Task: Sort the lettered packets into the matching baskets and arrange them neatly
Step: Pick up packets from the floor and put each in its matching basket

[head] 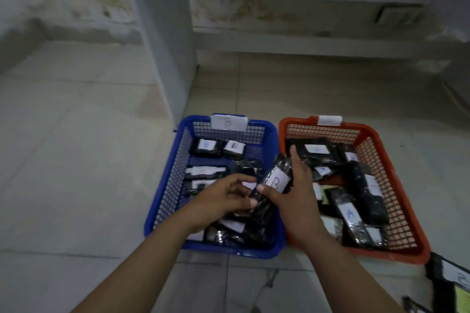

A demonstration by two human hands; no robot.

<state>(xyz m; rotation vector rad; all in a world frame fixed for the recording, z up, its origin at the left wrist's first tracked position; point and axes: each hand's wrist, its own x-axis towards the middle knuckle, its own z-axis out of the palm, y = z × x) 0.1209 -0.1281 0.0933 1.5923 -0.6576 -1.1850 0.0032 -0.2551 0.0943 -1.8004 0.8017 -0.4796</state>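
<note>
Packet marked B (273, 180), black wrap with white label, held tilted above the right edge of the blue basket (162, 190), its upper end leaning toward the orange basket (404, 198). Right hand (295, 201) grasps it: thumb across the label's lower edge, index finger stretched up along the far side. Left hand (223, 198) meets the packet's lower end, fingers curled and pinching the black wrap.

Blue basket: white tag (229, 122) on its far rim reads B. 2 B-labelled packets (217, 147) lie side by side at the far end; more black packets (206, 173) lie along the left side and in a loose heap (241, 234) at the near end under the hands, letters mostly unreadable.

Orange basket sits just beside the blue one, right of it, their rims nearly touching. White tag (329, 120) on its far rim, letter not legible. Inside, black packets lie jumbled at mixed angles; an A shows on one near packet (349, 213) and on another (322, 170) mid-basket.

Both baskets rest on a pale tiled floor (76, 160) by a wall corner (167, 71). Another black packet (455, 277) with a white label lies on the floor past the orange basket's near right corner, partly cut off by the picture's edge.
</note>
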